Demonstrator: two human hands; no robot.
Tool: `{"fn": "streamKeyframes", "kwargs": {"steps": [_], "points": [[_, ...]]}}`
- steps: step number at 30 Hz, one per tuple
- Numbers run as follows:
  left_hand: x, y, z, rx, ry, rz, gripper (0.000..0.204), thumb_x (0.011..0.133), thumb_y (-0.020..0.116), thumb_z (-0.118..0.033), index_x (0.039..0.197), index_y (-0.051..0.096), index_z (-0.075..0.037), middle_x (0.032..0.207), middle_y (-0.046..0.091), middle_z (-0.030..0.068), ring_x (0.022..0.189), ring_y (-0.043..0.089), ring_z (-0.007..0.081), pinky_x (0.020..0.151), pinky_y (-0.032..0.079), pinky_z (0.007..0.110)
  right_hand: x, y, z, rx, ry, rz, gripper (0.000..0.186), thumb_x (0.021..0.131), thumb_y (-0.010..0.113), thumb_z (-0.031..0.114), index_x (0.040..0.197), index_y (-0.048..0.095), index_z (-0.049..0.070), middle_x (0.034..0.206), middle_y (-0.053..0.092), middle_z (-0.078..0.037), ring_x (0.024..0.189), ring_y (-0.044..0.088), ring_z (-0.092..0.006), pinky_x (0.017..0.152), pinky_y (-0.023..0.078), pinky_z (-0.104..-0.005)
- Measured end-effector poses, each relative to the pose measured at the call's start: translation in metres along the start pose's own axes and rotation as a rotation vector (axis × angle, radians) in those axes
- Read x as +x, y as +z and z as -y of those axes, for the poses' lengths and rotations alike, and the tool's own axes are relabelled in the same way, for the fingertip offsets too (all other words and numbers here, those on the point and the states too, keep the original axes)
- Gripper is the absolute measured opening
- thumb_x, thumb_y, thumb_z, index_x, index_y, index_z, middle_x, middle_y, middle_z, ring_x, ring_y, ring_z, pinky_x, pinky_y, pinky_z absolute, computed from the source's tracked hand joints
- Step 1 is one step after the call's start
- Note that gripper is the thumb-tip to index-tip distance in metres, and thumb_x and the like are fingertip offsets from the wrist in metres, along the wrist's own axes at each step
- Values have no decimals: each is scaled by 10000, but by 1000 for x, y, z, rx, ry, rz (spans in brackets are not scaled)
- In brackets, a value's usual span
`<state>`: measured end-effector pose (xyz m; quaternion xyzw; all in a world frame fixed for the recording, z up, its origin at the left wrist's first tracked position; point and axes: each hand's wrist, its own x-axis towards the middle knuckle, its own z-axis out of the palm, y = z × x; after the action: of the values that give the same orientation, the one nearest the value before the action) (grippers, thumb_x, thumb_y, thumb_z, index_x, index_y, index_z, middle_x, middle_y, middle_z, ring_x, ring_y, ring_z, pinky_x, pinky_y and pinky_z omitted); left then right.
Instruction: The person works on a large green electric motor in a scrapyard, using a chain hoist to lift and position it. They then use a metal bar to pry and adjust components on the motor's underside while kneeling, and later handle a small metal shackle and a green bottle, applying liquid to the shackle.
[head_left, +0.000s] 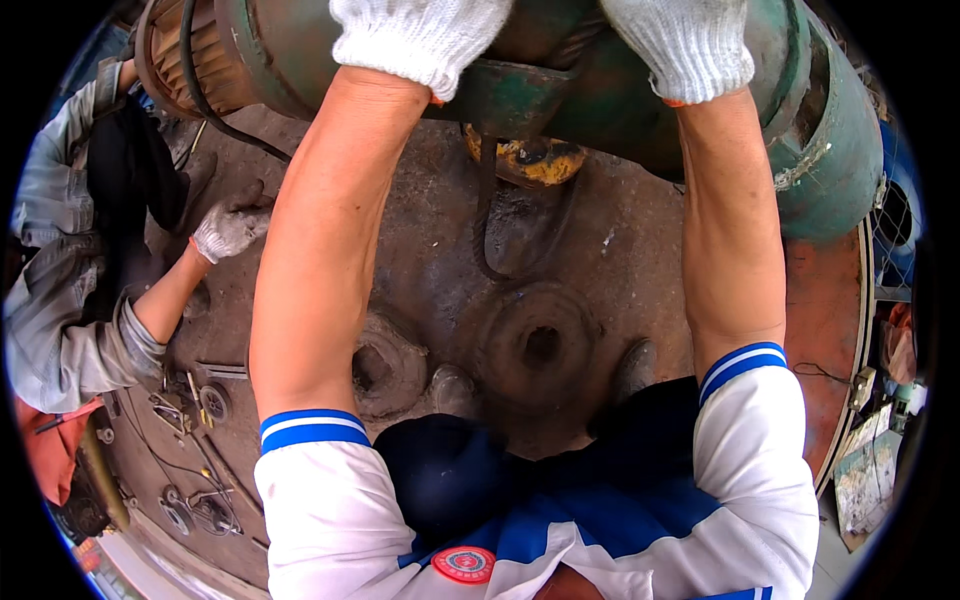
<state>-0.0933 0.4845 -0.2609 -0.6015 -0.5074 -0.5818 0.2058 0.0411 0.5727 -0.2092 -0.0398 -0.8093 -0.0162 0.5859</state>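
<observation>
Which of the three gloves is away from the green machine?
The co-worker's glove at the left, with floor behind it; those on the person's left hand and right hand are over the green machine.

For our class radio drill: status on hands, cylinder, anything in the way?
Left hand, right hand at green cylinder; fingertips unseen. Yellow-black part partly hidden beneath. Co-worker's gloved hand off to left.

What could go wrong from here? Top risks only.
1. Pinch: left hand and right hand are at the green cylinder, fingers out of view; a shift might trap them.
2. Snag: the wire rope hangs in a curve ahead of the shoes; a foot could catch.
3. Bystander: a co-worker's gloved hand is off to the left, possibly exposed if the cylinder rolls.
</observation>
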Motion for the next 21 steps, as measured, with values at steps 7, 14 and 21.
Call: {"fn": "streamKeyframes", "kwargs": {"steps": [7,14,21], "points": [[-91,-24,-11,112,-104,-115,560,883,830,-185,1362,592,-18,1237,602,203,1155,639,365,950,569,462,-14,-26,25,-72,352,333,235,958,648,185,1091,634,-9,942,696,-263,937,681,-469,796,539,-494],[-216,-7,-35,-244,-989,587,638,961,736,-384,1437,515,-21,1317,634,248,1129,676,394,1025,526,445,24,-21,27,-219,147,423,322,947,697,304,981,650,-13,858,667,-249,833,694,-404,750,516,-477],[-256,25,-33,-259,-1005,264,379,1041,622,-308,1189,647,40,993,722,243,877,679,354,826,525,431,-29,5,2,-22,114,185,164,977,625,134,1060,705,17,928,740,-203,899,735,-385,781,565,-406]]}}
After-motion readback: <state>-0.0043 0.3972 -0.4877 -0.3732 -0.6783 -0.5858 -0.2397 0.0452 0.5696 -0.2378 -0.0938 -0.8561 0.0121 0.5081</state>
